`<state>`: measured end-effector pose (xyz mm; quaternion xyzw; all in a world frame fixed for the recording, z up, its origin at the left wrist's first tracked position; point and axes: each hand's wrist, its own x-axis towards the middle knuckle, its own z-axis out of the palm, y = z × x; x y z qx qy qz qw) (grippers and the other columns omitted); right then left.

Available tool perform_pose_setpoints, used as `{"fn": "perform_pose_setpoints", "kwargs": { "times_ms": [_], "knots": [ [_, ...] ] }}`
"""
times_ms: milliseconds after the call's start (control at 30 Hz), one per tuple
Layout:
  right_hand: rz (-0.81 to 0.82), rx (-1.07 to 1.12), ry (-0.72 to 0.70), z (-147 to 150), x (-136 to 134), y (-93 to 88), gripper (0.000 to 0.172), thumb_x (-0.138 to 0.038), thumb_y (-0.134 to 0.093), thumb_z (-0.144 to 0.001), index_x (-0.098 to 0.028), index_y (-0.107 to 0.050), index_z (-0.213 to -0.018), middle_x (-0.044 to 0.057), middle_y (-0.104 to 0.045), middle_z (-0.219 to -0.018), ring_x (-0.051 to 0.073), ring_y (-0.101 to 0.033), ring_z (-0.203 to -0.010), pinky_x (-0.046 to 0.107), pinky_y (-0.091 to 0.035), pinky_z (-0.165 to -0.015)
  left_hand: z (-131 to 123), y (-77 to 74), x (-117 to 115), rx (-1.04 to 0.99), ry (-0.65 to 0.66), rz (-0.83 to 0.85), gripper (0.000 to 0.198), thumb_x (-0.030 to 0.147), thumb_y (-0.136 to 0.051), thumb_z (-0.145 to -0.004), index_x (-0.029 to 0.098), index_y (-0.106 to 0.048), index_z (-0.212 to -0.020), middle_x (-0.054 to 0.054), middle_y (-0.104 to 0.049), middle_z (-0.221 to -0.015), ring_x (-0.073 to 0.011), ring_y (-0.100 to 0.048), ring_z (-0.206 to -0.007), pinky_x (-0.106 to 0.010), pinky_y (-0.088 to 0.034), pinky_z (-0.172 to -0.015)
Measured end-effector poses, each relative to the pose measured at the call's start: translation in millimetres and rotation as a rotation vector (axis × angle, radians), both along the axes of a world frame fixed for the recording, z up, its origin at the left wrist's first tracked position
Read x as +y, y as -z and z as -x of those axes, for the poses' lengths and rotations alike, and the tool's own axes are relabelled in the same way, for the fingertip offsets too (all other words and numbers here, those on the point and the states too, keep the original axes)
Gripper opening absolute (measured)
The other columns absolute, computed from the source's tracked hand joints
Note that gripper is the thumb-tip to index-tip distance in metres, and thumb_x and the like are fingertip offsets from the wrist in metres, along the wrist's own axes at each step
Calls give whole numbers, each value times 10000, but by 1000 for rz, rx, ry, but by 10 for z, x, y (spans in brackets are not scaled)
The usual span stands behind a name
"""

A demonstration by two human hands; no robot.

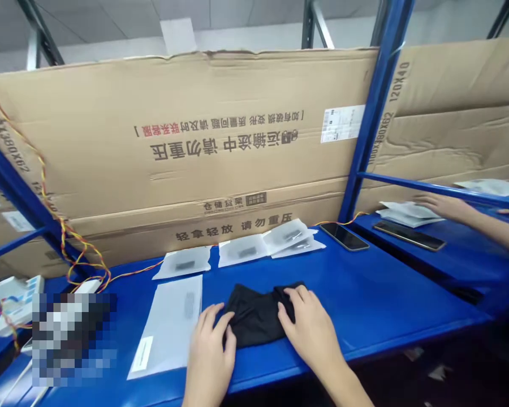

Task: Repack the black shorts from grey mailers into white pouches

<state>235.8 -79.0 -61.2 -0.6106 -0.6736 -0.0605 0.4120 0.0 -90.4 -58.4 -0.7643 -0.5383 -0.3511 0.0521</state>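
Note:
A black piece of folded cloth [257,316], slightly wrinkled, lies near the front edge of the blue tabletop. At its left edge rests my left hand [212,345], fingers loosely bent and apart, touching the fabric. My right hand [311,328] lies over the cloth's right end with its fingers spread on top. What kind of garment or item the cloth is, I cannot tell. Just left of my left hand lies a flat, frosted plastic bag [173,322] with a white label at its lower corner.
Several smaller translucent packets [244,250] line the back, against a cardboard sheet [237,135]. A phone [345,236] sits at the back right. Cables and a power strip [23,305] are on the left. Beyond the blue post, another person's hand [445,206] touches packets.

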Motion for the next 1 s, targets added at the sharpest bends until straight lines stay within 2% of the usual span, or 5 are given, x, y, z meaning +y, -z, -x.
{"fn": "perform_pose_setpoints", "kwargs": {
  "times_ms": [133, 233, 367, 700, 1000],
  "knots": [
    [104, 341, -315, 51, 23, -134, 265, -285, -512, -994, -208, -693, -1172, 91, -747, -1027, 249, -730, -951, 362, -609, -828, 401, 36, 81, 18, -79, 11, 393, 208, -439, -955, 231, -785, -1141, -118, -739, -1230, -307, -693, -1180, -534, -607, -1006],
    [139, 565, -235, -93, 111, -187, 339, -389, -525, -986, -211, -677, -1232, 73, -758, -985, 245, -747, -913, 348, -614, -777, 648, 33, 110, 14, -137, 32, 410, 229, -414, -961, 234, -783, -1138, -114, -744, -1234, -303, -705, -1163, -549, -599, -1013],
    [122, 386, 3, -484, 290, -24, 331, -374, -530, -896, -218, -710, -1126, 78, -766, -933, 304, -739, -900, 449, -599, -790, 785, 48, 129, 8, -164, 65, 425, 213, -406, -945, 237, -786, -1133, -115, -743, -1244, -303, -714, -1156, -554, -598, -1012],
    [161, 244, -77, -686, 416, 127, 517, -554, -608, -934, -204, -687, -1306, 133, -751, -1246, 355, -679, -1196, 543, -578, -970, 803, 28, 144, 9, -141, 24, 384, 393, -485, -1037, 279, -699, -1335, -111, -660, -1418, -332, -647, -1303, -567, -583, -1048],
    [102, 312, -145, -590, 352, 75, 294, -460, -567, -970, -251, -773, -988, 95, -773, -1053, 303, -734, -1024, 460, -602, -891, 625, -164, 85, -124, 1, 76, 335, 483, -530, -1028, 241, -715, -887, -108, -753, -1065, -308, -714, -1108, -488, -614, -960]
  ]
}}
